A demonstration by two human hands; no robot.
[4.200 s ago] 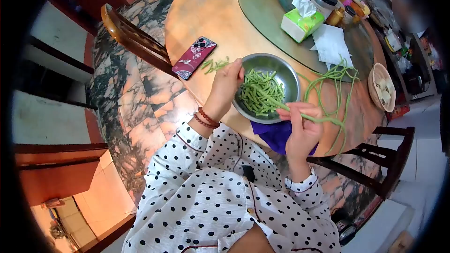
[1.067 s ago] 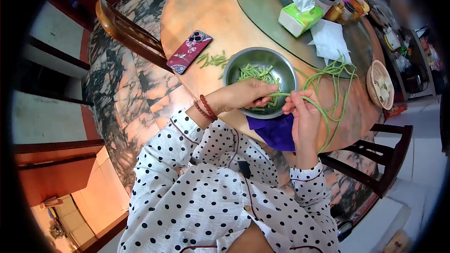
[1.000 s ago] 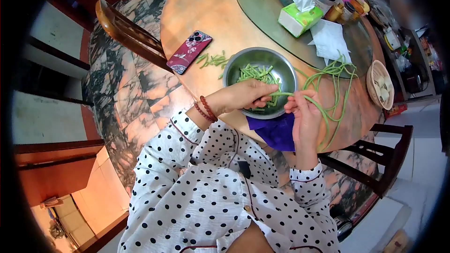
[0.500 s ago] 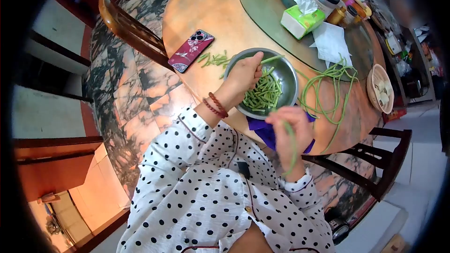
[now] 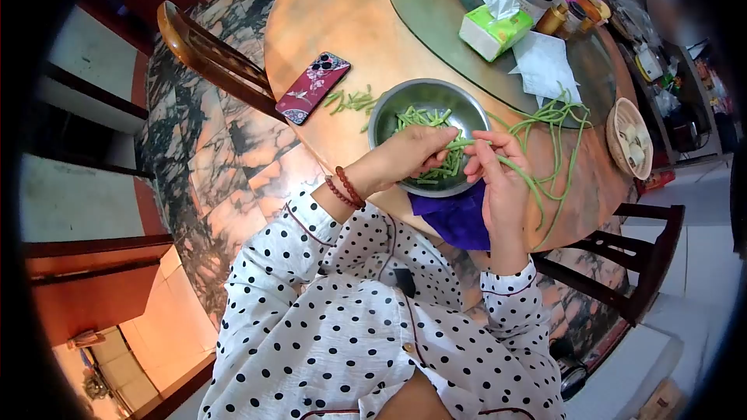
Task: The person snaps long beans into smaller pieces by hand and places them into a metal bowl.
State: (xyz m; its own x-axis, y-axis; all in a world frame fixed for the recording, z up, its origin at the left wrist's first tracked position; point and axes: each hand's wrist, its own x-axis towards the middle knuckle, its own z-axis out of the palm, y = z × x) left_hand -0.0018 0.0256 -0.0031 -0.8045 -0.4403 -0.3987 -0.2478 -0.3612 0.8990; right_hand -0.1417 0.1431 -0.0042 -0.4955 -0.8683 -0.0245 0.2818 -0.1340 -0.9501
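formerly apart, left hand (image 5: 412,154) and right hand (image 5: 504,190), fingertips closed, now pinch one slender green bean (image 5: 465,142) over the round steel bowl (image 5: 468,113).

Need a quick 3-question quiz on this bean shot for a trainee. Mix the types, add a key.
1. True or false: the bracelets are on the left wrist.
2. Which lies nearest the phone?
A) blue glove
B) bean pieces
C) tissue pack
3. Fill in: at the bowl, the left hand and right hand both hold a green ___.

Key: 1 true; 2 B; 3 bean.
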